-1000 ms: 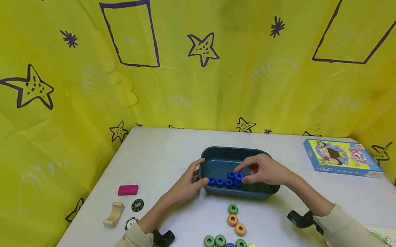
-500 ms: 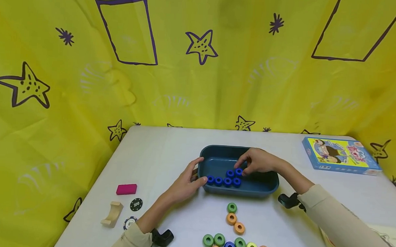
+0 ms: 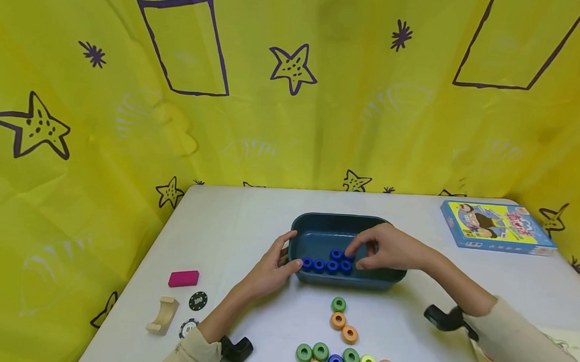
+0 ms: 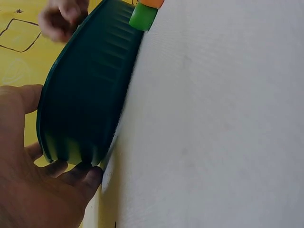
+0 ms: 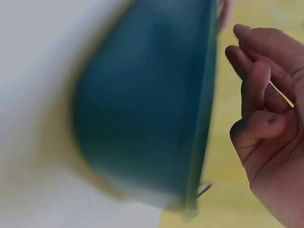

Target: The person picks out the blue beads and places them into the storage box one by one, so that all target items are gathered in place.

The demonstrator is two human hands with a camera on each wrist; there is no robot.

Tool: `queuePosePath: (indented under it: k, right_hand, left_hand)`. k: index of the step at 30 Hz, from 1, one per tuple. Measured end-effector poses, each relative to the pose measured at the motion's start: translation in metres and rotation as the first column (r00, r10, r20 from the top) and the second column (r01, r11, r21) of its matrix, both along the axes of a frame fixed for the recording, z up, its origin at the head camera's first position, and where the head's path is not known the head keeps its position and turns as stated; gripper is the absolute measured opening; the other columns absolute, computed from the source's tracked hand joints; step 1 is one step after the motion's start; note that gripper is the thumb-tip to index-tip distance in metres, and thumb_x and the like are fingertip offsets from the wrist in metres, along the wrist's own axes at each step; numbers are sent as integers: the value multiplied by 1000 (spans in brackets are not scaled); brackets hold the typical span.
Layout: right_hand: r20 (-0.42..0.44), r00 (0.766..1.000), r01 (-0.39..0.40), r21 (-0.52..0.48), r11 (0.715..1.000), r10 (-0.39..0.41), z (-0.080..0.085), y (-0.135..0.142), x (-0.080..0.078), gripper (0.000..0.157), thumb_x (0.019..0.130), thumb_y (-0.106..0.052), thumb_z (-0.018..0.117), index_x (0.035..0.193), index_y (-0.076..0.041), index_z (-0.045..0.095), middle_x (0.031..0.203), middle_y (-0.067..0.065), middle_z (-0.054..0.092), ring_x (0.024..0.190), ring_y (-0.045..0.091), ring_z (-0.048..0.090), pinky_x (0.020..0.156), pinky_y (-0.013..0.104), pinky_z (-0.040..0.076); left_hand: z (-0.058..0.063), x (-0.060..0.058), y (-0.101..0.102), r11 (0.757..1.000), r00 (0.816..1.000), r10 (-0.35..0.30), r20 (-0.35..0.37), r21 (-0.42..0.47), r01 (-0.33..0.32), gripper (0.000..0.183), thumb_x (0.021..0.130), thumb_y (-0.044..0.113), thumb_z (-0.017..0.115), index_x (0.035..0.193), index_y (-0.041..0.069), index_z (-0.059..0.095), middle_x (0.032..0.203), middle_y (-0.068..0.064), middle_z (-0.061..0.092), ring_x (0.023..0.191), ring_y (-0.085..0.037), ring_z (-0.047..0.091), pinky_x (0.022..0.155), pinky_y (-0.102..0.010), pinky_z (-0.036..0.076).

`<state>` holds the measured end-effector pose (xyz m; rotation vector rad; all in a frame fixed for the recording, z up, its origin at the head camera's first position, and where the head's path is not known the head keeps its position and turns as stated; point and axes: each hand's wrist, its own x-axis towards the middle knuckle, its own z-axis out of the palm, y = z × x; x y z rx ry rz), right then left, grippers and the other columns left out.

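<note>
A dark teal plastic bin (image 3: 363, 283) stands on the white table in the head view. Several blue ring-shaped beads (image 3: 332, 266) lie inside, along its near wall; one is partly hidden behind the right hand's fingers. My left hand (image 3: 270, 267) grips the bin's left end, its thumb at the near corner. In the left wrist view, that hand's fingers (image 4: 71, 175) bend against the bin's end wall. Over the bin's right half hovers my right hand (image 3: 389, 248), thumb and index finger apart around the beads. Nothing shows in its loosely bent fingers (image 5: 259, 80) in the right wrist view.
Green (image 3: 339, 304), orange (image 3: 338, 320), yellow and blue rings lie near the table's front. A pink block (image 3: 183, 278), a wooden arch piece (image 3: 163, 316) and two poker chips (image 3: 198, 301) are left. A boxed game (image 3: 499, 228) lies back right. Yellow curtain (image 3: 249, 120) hangs behind.
A blue bead stacked under the right fingers a second ago now lies on the bin's floor. The right hand dipped, then drew back up and right with its fingers spread. The left hand kept its grip.
</note>
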<state>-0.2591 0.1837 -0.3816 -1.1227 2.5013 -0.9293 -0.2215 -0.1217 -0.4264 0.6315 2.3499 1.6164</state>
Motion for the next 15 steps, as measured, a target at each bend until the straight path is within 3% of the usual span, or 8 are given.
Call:
queuePosePath:
  k: [4,7,12,15]
  right_hand:
    - [-12,999,-45,-99,994,44,8,3,56,22,81,-25,74,100,-32,68,89,-13,64,58,3,52,48,21,44]
    - [56,998,-2,-157,988,11,0,5,97,21,82,-25,72,103,-30,68,91,-11,64,54,0,48,45,19,41]
    - [272,958,154,-209,966,-94,-32,16,155,24,87,-20,66,111,-18,67,92,-6,62,51,0,44,42,19,36]
    - [273,954,180,-189,965,-125,-57,20,178,26,89,-21,64,114,-13,65,100,-9,62,68,0,55,54,16,45]
  left_hand:
    - [1,-1,1,1000,1000,-7,-11,2,7,66,95,24,55,148,15,18,149,-18,20,131,-35,30,100,-48,33]
    - [0,-1,1,1000,1000,-1,-8,-1,1,65,95,23,55,148,16,18,149,-17,20,131,-35,30,100,-48,33]
    - [0,0,0,1000,1000,5,0,0,-5,65,94,24,55,148,18,18,150,-17,19,131,-35,30,99,-47,34]
    - [-1,0,0,1000,1000,7,3,2,-7,65,94,24,55,148,18,18,150,-16,19,131,-35,30,99,-47,34]
